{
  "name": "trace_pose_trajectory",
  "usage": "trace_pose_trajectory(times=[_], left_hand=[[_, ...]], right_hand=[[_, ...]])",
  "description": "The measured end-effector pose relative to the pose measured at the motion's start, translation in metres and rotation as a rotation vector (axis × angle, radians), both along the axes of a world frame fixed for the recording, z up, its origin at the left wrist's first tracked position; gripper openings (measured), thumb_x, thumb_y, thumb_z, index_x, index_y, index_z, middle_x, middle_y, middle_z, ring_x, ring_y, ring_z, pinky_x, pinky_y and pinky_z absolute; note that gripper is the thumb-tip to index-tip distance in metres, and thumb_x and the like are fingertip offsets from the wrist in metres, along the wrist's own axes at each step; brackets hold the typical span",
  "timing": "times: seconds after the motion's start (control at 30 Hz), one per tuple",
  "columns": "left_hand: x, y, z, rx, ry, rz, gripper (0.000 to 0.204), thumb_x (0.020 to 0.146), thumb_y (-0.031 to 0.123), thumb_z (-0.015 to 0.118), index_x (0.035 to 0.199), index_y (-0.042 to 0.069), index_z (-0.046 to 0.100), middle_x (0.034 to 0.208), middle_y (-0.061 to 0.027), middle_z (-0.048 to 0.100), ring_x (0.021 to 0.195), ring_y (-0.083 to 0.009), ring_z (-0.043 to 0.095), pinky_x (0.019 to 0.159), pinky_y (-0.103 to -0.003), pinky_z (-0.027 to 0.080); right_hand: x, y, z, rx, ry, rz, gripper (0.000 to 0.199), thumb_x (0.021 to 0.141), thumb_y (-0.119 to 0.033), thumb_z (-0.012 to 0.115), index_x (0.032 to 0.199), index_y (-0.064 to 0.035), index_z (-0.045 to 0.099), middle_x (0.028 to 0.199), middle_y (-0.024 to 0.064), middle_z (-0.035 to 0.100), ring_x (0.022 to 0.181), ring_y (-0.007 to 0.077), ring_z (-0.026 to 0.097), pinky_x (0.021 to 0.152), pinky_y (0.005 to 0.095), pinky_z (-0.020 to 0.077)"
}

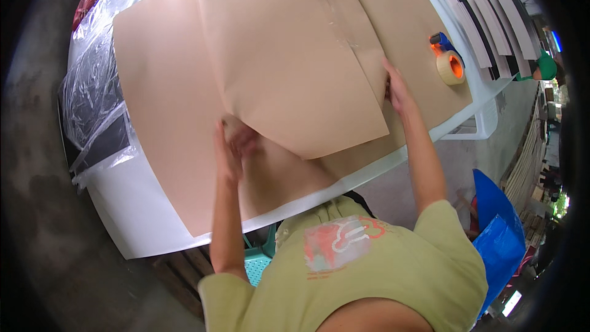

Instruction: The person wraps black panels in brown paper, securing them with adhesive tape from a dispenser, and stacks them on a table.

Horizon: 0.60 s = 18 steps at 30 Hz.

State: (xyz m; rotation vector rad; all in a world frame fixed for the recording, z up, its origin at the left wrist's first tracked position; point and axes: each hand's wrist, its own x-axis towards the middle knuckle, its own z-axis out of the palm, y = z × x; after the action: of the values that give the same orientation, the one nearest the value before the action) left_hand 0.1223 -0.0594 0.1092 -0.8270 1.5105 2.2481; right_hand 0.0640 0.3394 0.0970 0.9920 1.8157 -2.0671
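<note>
A folded brown paper wrapper (295,74) lies over a larger brown paper sheet (153,86) on the table, its near edge raised. My left hand (236,144) grips the wrapper's left edge; the thumb is outside and the fingers, slightly blurred, reach under it. On the opposite edge my right hand (396,89) is closed, some of its fingers hidden behind the paper. A strip of clear tape (332,9) runs along the wrapper's far right part. What the wrapper may contain is hidden.
A tape dispenser (442,43) with a cream tape roll (450,67) rests on the sheet at right. Clear plastic film (98,80) covers the left side. Long pale and black boards (495,24) are stacked far right. Below stand a green stool (257,264) and a blue sheet (498,240).
</note>
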Motion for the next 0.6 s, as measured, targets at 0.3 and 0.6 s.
trace_pose_trajectory(times=[0.3,0.6], left_hand=[[-0.026,0.039,-0.047,-0.552,0.205,0.095,0.098,0.076,0.022,0.071,0.14,-0.002,0.002,0.139,-0.0256,0.021,0.118,-0.0327,0.042,0.085,-0.039,0.047],[0.107,0.042,0.015,-0.498,0.12,-0.427,0.065,0.082,0.008,0.059,0.138,0.002,0.026,0.069,-0.0138,0.062,0.06,-0.021,0.061,0.056,-0.035,0.048]], right_hand=[[0.065,-0.042,-0.032,0.292,0.23,-0.013,0.069,0.078,-0.015,0.068,0.134,-0.0039,0.03,0.116,0.016,0.054,0.097,0.0222,0.058,0.079,0.036,0.0495],[0.037,-0.037,0.089,0.854,0.145,0.136,0.051,0.085,-0.011,0.059,0.132,-0.0072,0.039,0.107,0.0193,0.061,0.093,0.021,0.063,0.078,0.0329,0.0504]])
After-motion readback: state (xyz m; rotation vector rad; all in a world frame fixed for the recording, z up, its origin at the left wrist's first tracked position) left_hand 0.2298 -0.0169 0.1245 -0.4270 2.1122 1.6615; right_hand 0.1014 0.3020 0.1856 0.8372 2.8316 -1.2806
